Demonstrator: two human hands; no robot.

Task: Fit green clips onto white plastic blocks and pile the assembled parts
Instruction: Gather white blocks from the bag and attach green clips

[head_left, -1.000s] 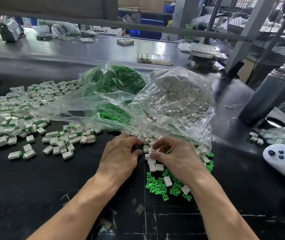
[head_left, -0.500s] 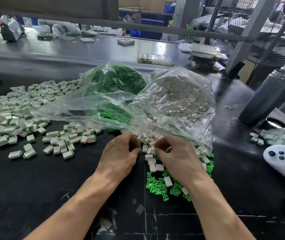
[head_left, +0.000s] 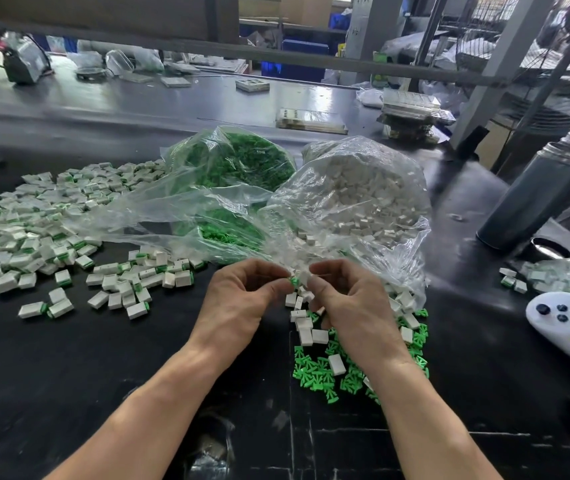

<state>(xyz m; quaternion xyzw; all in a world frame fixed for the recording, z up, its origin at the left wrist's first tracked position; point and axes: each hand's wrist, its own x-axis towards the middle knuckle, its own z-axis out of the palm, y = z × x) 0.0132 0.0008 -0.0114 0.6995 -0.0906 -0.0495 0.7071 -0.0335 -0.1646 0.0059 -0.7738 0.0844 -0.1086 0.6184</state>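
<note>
My left hand (head_left: 242,299) and my right hand (head_left: 352,306) meet fingertip to fingertip just above the black table. My left fingers pinch a green clip (head_left: 294,281). My right fingers pinch a white block (head_left: 305,278) right beside it. Below my hands lie loose white blocks (head_left: 306,332) and a heap of green clips (head_left: 314,370). A clear bag of green clips (head_left: 235,164) and a clear bag of white blocks (head_left: 363,195) lie just behind. Assembled parts (head_left: 27,233) are piled at the left.
A dark metal flask (head_left: 533,192) stands at the right, with its lid beside it. A white handheld device (head_left: 567,323) lies at the right edge, next to a small bag of assembled parts (head_left: 567,275). Trays and clutter sit on the far bench.
Both hands have lifted from the loose blocks on the table and come together; a green clip and a white block now show between the fingertips.
</note>
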